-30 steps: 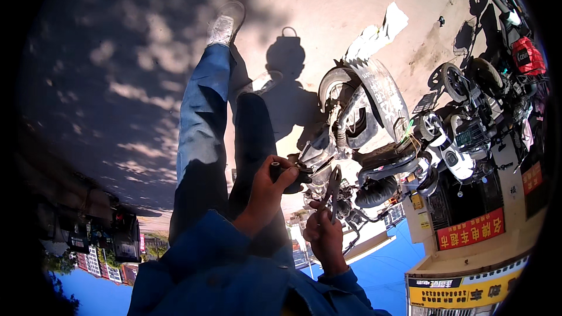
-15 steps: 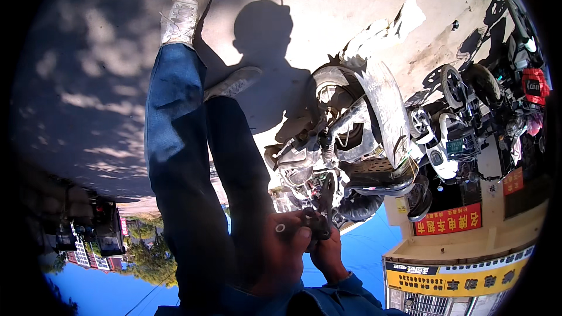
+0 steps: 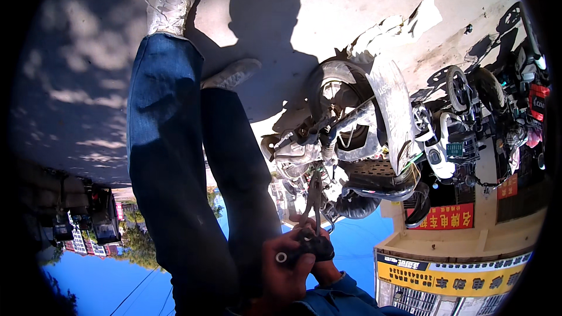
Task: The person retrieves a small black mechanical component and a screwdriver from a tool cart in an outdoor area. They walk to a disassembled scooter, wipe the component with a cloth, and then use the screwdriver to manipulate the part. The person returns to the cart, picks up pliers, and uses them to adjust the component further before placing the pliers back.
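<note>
Low in the head view, my left hand [image 3: 281, 266] is closed around a small black part [image 3: 316, 246] with a round silvery end showing. My right hand [image 3: 325, 272] is partly hidden behind that part and grips dark metal pliers [image 3: 313, 193], whose jaws point up toward a dusty scooter [image 3: 351, 140]. Both hands are close together, beside my dark-trousered legs. The scooter's wheel [image 3: 336, 88] and its pale, scuffed mudguard [image 3: 389, 111] show beyond the pliers. Whether the pliers touch the scooter cannot be told.
My left shoe [image 3: 168, 9] is on the sunlit, shadow-streaked pavement [image 3: 88, 93]. Several parked two-wheelers, one with a red box [image 3: 537, 102], line the right side before a storefront with a yellow signboard [image 3: 445, 275]. Dark vehicles [image 3: 99, 216] stand at the far left.
My hands have moved lower and come together, the black part now beside the pliers' handles. My legs appear further left and larger in the view.
</note>
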{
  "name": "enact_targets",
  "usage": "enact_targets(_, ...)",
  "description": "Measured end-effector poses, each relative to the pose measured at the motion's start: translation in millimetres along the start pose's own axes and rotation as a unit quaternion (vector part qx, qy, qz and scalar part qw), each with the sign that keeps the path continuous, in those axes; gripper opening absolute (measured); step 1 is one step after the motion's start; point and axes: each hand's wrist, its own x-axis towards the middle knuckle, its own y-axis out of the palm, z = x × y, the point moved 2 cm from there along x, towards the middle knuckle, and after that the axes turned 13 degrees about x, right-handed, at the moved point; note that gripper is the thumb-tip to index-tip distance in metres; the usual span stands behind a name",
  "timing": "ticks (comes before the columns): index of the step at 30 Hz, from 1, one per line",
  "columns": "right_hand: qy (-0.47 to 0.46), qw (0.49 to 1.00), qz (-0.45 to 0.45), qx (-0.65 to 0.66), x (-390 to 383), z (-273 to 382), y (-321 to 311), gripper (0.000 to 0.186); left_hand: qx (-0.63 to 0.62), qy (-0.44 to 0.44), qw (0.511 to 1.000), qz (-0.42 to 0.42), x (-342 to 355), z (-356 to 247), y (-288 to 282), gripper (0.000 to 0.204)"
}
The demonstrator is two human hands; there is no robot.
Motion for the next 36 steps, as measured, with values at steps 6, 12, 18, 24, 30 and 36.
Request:
enact_targets(6, 0.012, 1.000, -0.004, 0.025, -3, 2, 3, 0.044, -0.004, -0.004, 1.000, -0.004, -8, 5, -5, 0.035)
enact_targets(12, 0.016, 1.000, -0.001, 0.012, 1, -1, 6, 0.045, -0.009, 0.021, 1.000, 0.013, -10, 11, -9, 0.045)
enact_targets(18, 0.004, 1.000, -0.010, -0.026, 5, 11, 19, 0.048, -0.009, 0.003, 1.000, -0.011, -6, 10, -11, 0.037)
enact_targets(24, -0.001, 1.000, 0.006, -0.026, 16, 1, 4, 0.050, -0.002, 0.025, 1.000, -0.008, -5, 26, -19, 0.037)
enact_targets(30, 0.000, 1.000, -0.012, -0.015, 22, -9, -10, 0.051, -0.008, 0.029, 1.000, -0.007, -1, 30, -17, 0.038)
enact_targets(36, -0.012, 0.997, -0.066, 0.033, 20, -18, -9, 0.049, 0.049, 0.032, 0.998, -0.005, -1, 43, -26, 0.037)
